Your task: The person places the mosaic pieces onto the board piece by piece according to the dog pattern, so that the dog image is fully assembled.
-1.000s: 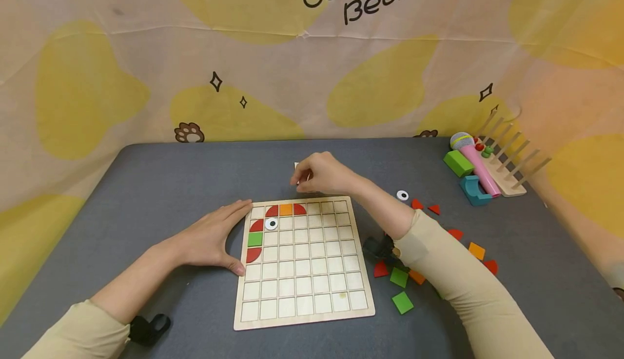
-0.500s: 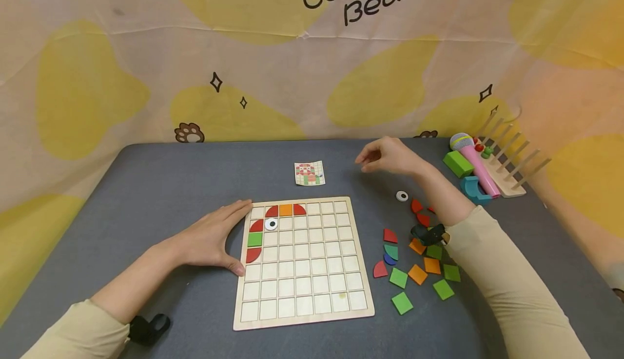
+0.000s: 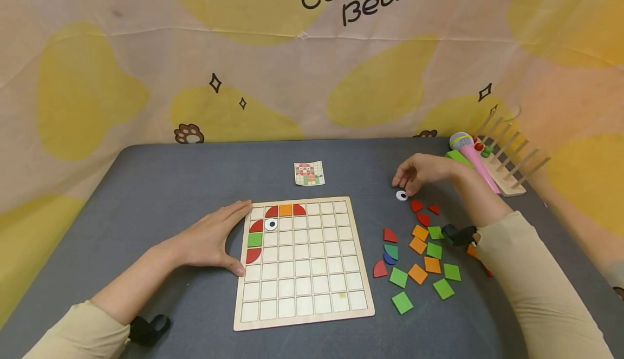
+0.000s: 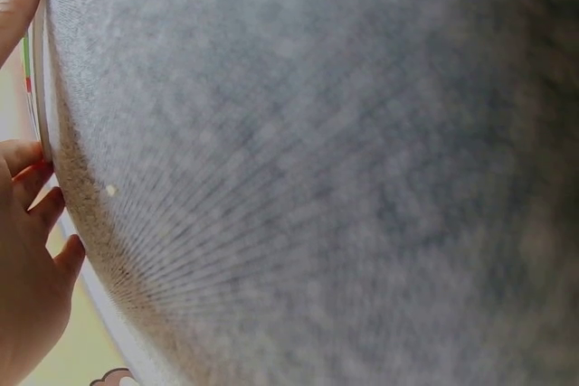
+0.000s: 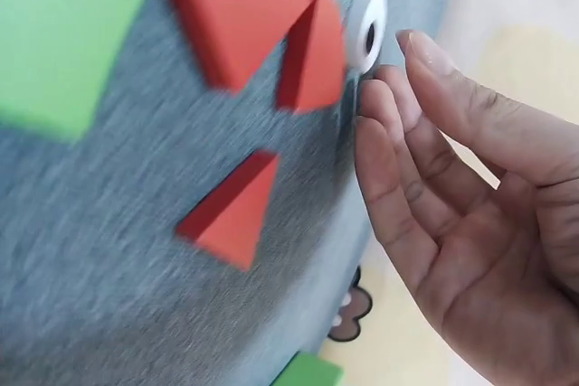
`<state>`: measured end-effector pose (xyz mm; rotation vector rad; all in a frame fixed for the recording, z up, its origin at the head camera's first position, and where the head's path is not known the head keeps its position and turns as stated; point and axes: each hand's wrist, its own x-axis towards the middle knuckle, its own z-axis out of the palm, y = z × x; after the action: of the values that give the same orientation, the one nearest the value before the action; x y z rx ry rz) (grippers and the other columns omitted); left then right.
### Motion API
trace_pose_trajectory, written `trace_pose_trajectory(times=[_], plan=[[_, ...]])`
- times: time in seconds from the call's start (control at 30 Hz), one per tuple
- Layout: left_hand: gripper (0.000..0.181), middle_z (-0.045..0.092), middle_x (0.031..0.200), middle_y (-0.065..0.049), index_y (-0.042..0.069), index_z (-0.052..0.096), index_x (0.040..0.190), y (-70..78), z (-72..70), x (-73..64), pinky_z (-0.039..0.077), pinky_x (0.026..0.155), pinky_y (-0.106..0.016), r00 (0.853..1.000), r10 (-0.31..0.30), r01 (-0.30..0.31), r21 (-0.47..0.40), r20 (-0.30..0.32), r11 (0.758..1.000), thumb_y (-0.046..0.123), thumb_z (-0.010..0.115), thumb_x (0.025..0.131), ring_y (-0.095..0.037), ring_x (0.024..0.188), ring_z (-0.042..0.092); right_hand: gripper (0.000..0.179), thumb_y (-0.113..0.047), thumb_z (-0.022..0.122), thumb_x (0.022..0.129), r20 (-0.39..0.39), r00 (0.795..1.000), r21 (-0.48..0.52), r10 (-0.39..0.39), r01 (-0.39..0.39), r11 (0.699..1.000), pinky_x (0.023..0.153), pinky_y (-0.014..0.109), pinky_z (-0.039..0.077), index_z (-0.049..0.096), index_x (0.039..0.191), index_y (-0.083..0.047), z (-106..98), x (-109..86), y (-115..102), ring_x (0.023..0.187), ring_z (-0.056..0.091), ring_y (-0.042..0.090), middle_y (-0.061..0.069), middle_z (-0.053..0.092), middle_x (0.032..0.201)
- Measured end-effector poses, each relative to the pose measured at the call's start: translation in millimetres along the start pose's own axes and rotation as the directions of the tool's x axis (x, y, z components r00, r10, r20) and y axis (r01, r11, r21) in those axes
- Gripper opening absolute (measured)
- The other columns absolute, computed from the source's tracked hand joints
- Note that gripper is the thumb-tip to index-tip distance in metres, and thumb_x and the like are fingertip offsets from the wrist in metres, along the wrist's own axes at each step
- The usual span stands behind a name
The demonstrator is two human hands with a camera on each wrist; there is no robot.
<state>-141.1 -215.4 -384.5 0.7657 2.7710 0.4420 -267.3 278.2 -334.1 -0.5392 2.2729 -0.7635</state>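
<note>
My left hand rests at the left side of a wooden grid board, fingers near its far corner and thumb on its left edge. In the left wrist view, the fingertips are at the board's side. On the board sit several red quarter-round pieces, an orange square, a green square and an eye disc. My right hand is over a second eye disc. In the right wrist view, thumb and fingers are bent and apart around nothing, fingertips close to that eye disc.
Loose red, orange, green and blue pieces lie right of the board, including a green square. A picture card lies behind the board. At the back right are a pink toy microphone, a pegged wooden rack and a green block.
My right hand has left the picture card, moved right and come down to the loose eye disc. The card, hidden in part before, now shows fully. My left hand has stayed put.
</note>
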Motion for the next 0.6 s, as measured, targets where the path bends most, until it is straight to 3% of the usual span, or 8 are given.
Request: trace_pose_trajectory(times=[0.27, 0.6], plan=[[0.132, 0.027, 0.164, -0.012, 0.011, 0.027, 0.156, 0.2, -0.6, -1.1, 0.031, 0.114, -0.066, 1.000, 0.003, -0.003, 0.003, -0.009, 1.000, 0.080, 0.077, 0.055, -0.039, 0.150, 0.027, 0.036, -0.002, 0.077, 0.081, 0.013, 1.000, 0.032, -0.010, 0.010, 0.999, 0.074, 0.020, 0.054, 0.065, 0.114, 0.006, 3.3, -4.2, 6.9, 0.085, 0.057, 0.016, 0.016, 0.065, 0.097], [0.132, 0.025, 0.165, -0.010, 0.013, 0.026, 0.157, 0.3, -0.2, -1.3, 0.029, 0.116, -0.066, 1.000, -0.009, 0.009, -0.001, 0.001, 1.000, 0.080, 0.076, 0.055, -0.038, 0.151, 0.025, 0.028, -0.010, 0.083, 0.077, -0.029, 0.997, -0.067, -0.065, 0.063, 0.996, 0.065, 0.020, 0.047, 0.069, 0.100, -0.002, 8.3, 1.2, 8.7, 0.074, 0.053, 0.011, 0.007, 0.060, 0.081]])
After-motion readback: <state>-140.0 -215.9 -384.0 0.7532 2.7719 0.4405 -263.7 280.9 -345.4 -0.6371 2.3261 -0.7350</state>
